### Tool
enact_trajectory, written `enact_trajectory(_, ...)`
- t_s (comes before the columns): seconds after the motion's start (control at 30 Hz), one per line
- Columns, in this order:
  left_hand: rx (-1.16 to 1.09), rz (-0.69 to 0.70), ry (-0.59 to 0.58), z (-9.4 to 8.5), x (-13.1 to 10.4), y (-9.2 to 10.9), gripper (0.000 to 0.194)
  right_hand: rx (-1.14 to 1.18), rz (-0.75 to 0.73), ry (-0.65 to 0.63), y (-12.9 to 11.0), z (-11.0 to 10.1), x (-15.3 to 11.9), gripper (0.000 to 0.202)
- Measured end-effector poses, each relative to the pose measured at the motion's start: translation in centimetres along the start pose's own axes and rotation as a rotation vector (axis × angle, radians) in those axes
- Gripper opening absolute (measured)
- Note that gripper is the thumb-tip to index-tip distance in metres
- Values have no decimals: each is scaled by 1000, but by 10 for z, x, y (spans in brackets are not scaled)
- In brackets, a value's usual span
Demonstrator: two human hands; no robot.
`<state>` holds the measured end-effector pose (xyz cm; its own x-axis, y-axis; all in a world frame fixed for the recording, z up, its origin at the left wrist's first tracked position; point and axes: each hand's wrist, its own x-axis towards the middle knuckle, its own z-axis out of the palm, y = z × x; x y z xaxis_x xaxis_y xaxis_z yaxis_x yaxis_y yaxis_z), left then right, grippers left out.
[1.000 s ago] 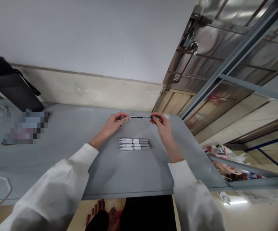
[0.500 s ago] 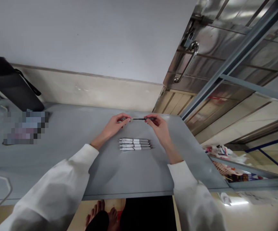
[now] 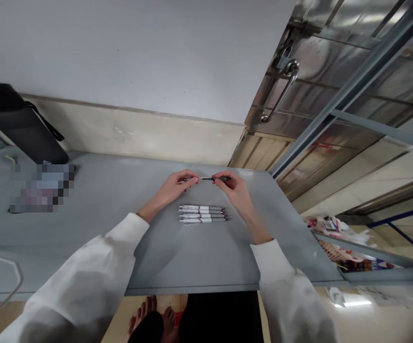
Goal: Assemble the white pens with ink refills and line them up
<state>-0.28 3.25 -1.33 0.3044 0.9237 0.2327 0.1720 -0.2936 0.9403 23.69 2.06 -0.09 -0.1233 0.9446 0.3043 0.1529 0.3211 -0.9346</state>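
Several white and silver pens lie side by side on the grey table, their dark tips to the right. Beyond them, my left hand pinches one end of a thin pen part, mostly hidden by the fingers. My right hand is closed on a dark pen piece. A thin dark refill shows in the short gap between both hands, level and in line with the two pieces.
A black bottle with a strap leans at the back left, beside a blurred flat item. A white cable hangs over the left front edge. Plastic bags are beyond the right edge, near a metal frame.
My two hands have come a little closer together, and less of the thin refill shows between them. The pens lie as before. The view has shifted slightly.
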Motion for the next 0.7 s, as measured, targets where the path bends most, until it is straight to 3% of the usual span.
enact_trajectory(0.27, 29, 30, -3, 2, -1, 5, 24, -43, 77, 14, 1, 1, -1, 37)
enact_trajectory(0.5, 1, 20, 24, 2, -1, 5, 25, -20, -3, 7, 1, -2, 0, 31)
enact_trajectory(0.7, 16, 10, 10, 1, -1, 6, 28, -13, 91, -29, 1, -1, 0, 36)
